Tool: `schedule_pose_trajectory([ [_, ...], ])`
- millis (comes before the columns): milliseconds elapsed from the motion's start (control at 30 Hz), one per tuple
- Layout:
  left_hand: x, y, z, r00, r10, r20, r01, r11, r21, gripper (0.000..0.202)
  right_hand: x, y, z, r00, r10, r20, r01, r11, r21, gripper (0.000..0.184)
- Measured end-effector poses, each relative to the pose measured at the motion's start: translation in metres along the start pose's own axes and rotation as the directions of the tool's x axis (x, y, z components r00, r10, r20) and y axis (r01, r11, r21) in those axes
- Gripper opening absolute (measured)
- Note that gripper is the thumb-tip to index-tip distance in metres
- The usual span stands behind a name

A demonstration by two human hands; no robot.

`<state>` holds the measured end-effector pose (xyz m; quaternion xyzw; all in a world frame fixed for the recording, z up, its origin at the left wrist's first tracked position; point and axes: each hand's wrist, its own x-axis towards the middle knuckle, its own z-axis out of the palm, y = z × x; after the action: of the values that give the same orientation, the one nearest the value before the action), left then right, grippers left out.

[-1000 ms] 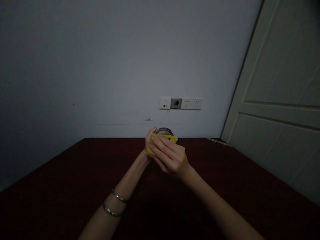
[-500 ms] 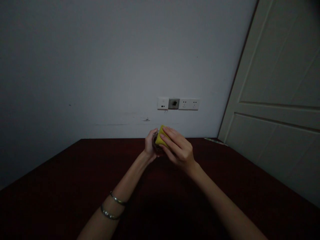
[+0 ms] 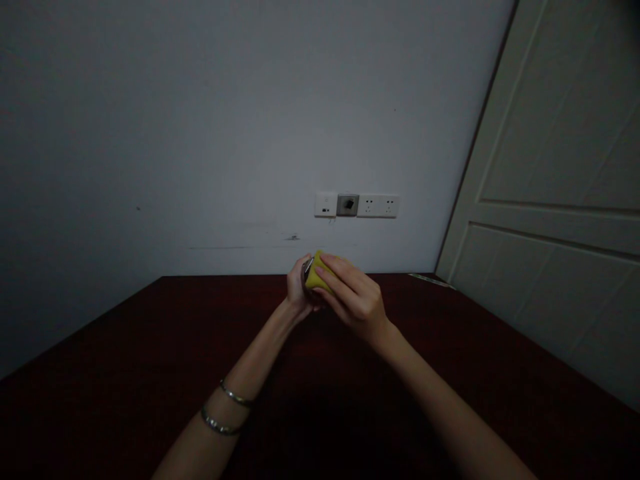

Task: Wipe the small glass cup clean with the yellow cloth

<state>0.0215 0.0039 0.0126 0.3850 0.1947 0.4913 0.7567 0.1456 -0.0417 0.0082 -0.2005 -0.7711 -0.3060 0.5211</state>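
Observation:
Both hands meet above the far part of a dark red table (image 3: 150, 347). My right hand (image 3: 356, 300) is closed on a yellow sponge (image 3: 317, 275) and presses it against a small glass or metal container (image 3: 307, 267). That container is mostly hidden; only a shiny rim shows. My left hand (image 3: 298, 293) is wrapped round it from the left. Two silver bangles (image 3: 225, 408) sit on my left forearm.
A grey wall stands behind the table, with a row of white sockets and a grey switch (image 3: 356, 205). A pale panelled door (image 3: 565, 200) fills the right side. A thin light strip (image 3: 433, 280) lies at the table's far right corner.
The sponge has shifted from lying flat over the container's top to a folded, upright position at its left side. Both hands rose slightly and stayed together.

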Motion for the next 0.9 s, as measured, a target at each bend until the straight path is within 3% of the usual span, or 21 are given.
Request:
schedule_pose_trajectory([
  [167,-0.004,-0.001,0.002,1.0,-0.006,0.002,0.005,0.992,0.124,0.051,-0.002,0.011,-0.006,0.999,0.044,0.031,-0.045,0.998,0.041,0.043],
  [333,0.002,0.002,0.002,0.986,0.15,-0.068,-0.155,0.984,-0.084,0.035,-0.002,-0.006,0.005,1.0,0.014,-0.006,-0.014,1.0,0.018,0.041],
  [500,0.005,0.006,0.002,0.996,0.061,-0.059,-0.069,0.986,-0.152,0.038,-0.001,-0.017,0.009,0.998,-0.065,0.016,0.065,0.998,0.01,0.034],
  [567,0.004,0.005,0.002,0.992,0.1,-0.074,-0.11,0.982,-0.154,0.036,-0.003,-0.012,0.009,0.996,-0.083,-0.008,0.083,0.996,0.024,0.037],
  [667,0.002,0.001,0.001,0.976,0.193,-0.103,-0.204,0.971,-0.121,0.036,-0.009,0.0,0.01,0.997,-0.03,-0.078,0.034,0.998,0.055,0.046],
  [800,0.0,-0.002,-0.001,0.987,0.143,-0.073,-0.144,0.99,-0.007,0.044,-0.014,0.008,0.012,0.99,0.065,-0.128,-0.052,0.993,0.107,0.054],
  [900,0.002,0.003,0.003,0.968,0.22,-0.12,-0.228,0.972,-0.051,0.039,-0.017,0.003,0.016,0.991,0.049,-0.126,-0.035,0.994,0.105,0.054],
])
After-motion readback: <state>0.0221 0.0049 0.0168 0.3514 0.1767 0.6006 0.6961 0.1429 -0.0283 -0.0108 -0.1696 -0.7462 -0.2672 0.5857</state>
